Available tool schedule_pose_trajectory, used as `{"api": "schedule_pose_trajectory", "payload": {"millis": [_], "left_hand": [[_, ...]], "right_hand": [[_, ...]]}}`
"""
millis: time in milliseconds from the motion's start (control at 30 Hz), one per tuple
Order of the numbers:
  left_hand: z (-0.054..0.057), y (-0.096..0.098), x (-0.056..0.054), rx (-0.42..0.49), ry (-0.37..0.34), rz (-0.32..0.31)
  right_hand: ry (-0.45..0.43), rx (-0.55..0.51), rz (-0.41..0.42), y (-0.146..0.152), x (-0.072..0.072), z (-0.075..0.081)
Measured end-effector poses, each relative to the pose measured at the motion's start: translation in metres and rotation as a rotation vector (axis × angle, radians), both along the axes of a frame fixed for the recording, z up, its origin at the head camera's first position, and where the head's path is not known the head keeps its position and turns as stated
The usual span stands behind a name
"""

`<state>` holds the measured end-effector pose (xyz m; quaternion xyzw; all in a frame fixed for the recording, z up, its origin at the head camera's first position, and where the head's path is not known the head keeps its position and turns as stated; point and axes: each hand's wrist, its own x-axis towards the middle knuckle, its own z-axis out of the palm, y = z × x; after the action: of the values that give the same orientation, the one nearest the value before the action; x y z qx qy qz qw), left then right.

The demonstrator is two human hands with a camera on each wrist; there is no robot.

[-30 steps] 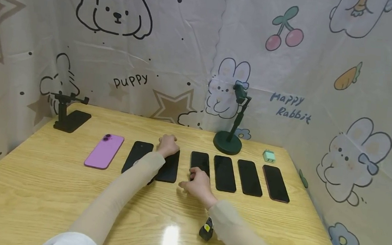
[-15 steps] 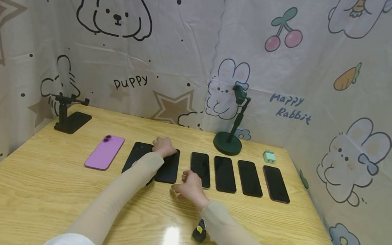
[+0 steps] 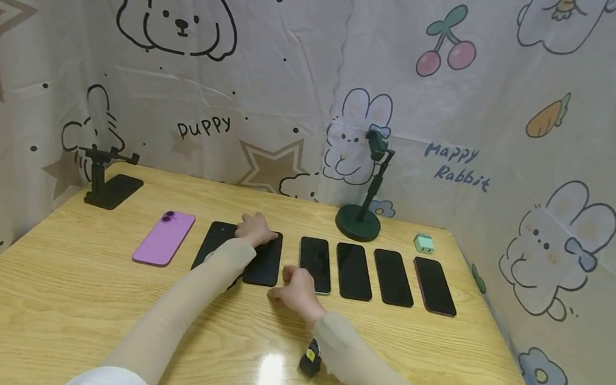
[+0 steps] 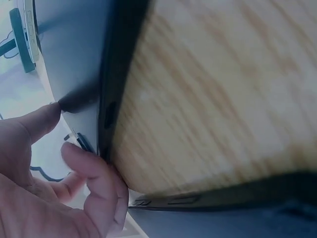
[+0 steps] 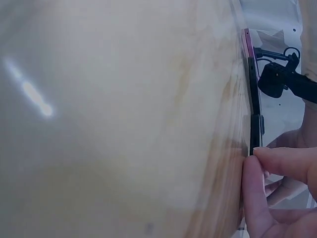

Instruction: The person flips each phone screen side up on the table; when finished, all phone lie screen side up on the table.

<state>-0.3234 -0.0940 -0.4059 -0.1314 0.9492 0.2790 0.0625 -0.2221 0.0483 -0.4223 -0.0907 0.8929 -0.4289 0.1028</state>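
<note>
Several phones lie in a row across the wooden table. My left hand (image 3: 255, 229) bends its fingers over the top edge of a black phone (image 3: 261, 268), third from the left; the forearm covers part of it. In the left wrist view, the left fingers (image 4: 101, 186) curl at the phone's edge. At the same phone's lower right corner is my right hand (image 3: 296, 292), thumb and index finger close together. In the right wrist view, the right fingertips (image 5: 255, 153) meet at the end of a black phone's edge. Another black phone (image 3: 216, 239) lies left, partly covered.
A purple phone (image 3: 164, 238) lies face down at the left, and a dark-screened phone (image 3: 315, 260) begins the right-hand group. Behind stand a black holder (image 3: 105, 181) and a green stand (image 3: 359, 221). A mint charger (image 3: 423, 243) sits back right, near the curtain (image 3: 297, 63).
My right hand has moved left, from over the fourth phone to the third phone's lower right corner. My left hand has shifted slightly left along the top edge.
</note>
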Motion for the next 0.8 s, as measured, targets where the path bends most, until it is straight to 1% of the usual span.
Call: {"api": "schedule_pose_trajectory", "payload": {"millis": [167, 267, 367, 500, 600, 700, 800], "left_hand": [[-0.0013, -0.0007, -0.0002, -0.038, -0.016, -0.007], [-0.0017, -0.0012, -0.0002, -0.049, -0.011, -0.013], [-0.0015, -0.0018, -0.0002, -0.031, 0.003, -0.01], [-0.0017, -0.002, 0.0003, 0.028, 0.027, 0.004], [-0.0028, -0.0019, 0.0011, 0.052, 0.04, 0.004], [-0.0038, -0.0017, 0.0027, 0.044, 0.048, -0.008], [-0.0044, -0.0021, 0.0041, 0.03, 0.054, -0.037]], "right_hand": [[-0.047, -0.045, -0.023, -0.0007, -0.0025, -0.0005], [-0.039, -0.031, -0.027, -0.0018, -0.0032, -0.0011], [-0.023, -0.022, -0.022, -0.0032, -0.0044, -0.0016], [-0.003, -0.026, -0.023, -0.0049, -0.0058, -0.0017], [0.013, -0.021, -0.033, -0.0056, -0.0058, -0.0017], [0.009, -0.029, -0.047, -0.0063, -0.0058, -0.0029], [-0.026, -0.073, -0.06, -0.0073, -0.0059, -0.0044]]}}
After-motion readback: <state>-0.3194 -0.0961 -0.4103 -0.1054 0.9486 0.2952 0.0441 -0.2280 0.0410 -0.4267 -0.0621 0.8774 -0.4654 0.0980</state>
